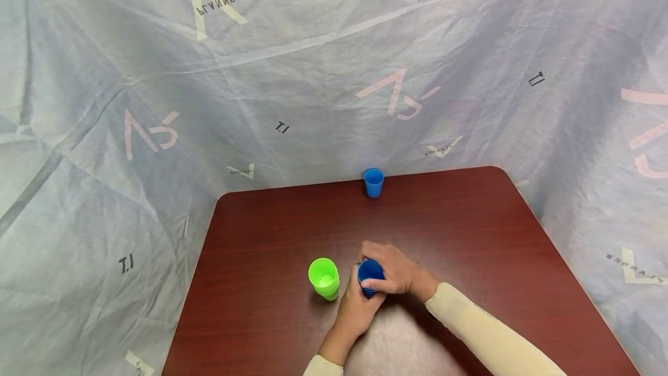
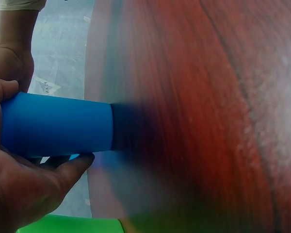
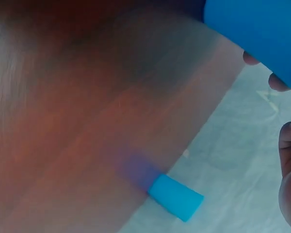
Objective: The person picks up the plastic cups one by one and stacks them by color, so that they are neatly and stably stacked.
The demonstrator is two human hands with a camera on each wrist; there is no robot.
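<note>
Near the table's front, my left hand (image 1: 357, 309) grips a small stack of blue cups (image 1: 369, 271) from the near left side. Its fingers curl around the wall of the lowest blue cup (image 2: 63, 124), whose base is close to the tabletop; whether they touch cannot be told. From the right, my right hand (image 1: 394, 268) holds the same stack at its top, the thumb across the near rim and the fingers around the far side. Left of the hands stands a stack of green cups (image 1: 325, 278), upright and open at the top.
A single blue cup (image 1: 373, 183) stands upright by the far edge of the dark red table (image 1: 271, 231). Grey printed sheeting (image 1: 323, 91) hangs behind the table and along both sides.
</note>
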